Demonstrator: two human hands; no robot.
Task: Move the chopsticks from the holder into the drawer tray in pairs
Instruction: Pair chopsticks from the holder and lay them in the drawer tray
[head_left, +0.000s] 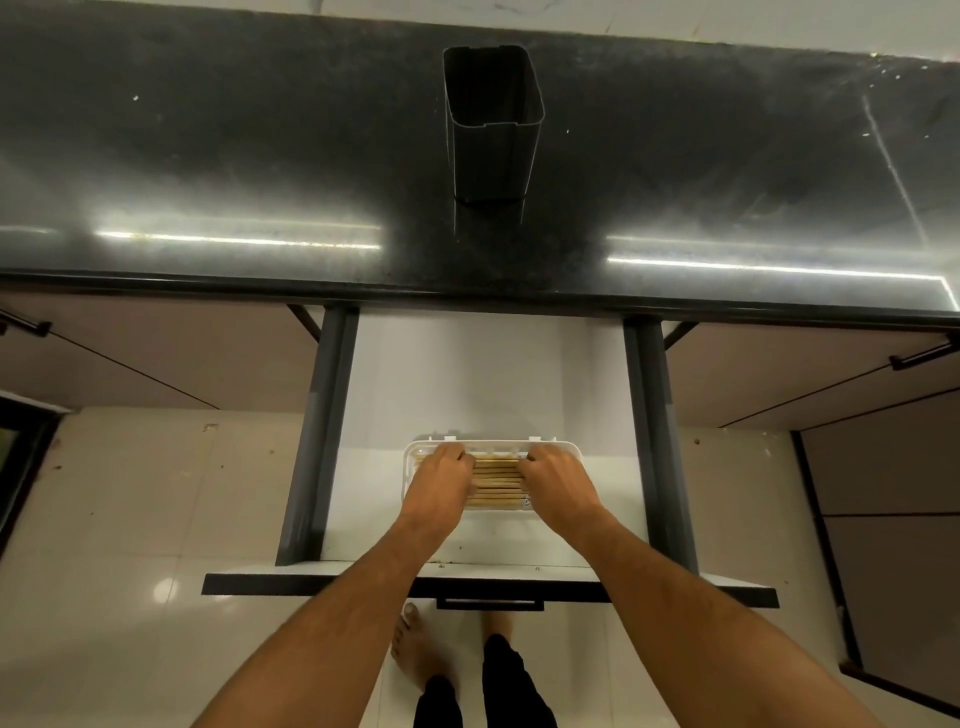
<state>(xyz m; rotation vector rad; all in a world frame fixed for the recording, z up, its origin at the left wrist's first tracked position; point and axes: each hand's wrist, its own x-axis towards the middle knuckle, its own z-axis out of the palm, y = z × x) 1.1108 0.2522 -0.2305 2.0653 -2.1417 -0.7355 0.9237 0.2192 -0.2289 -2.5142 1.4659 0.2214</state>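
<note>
Several wooden chopsticks (496, 480) lie side by side, running left to right, in a white tray (491, 445) inside the open drawer (488, 374). My left hand (441, 480) rests on their left ends and my right hand (558, 480) on their right ends, fingers bent down over the sticks. The hands hide both ends of the tray. A dark rectangular holder (491, 122) stands upright on the black countertop (208, 156), and no chopsticks show above its rim.
The drawer has dark side rails (319, 436) and a dark front panel with a handle (491, 604) near my legs. Closed cabinet fronts (156, 353) flank it. The floor below is light tile (130, 519).
</note>
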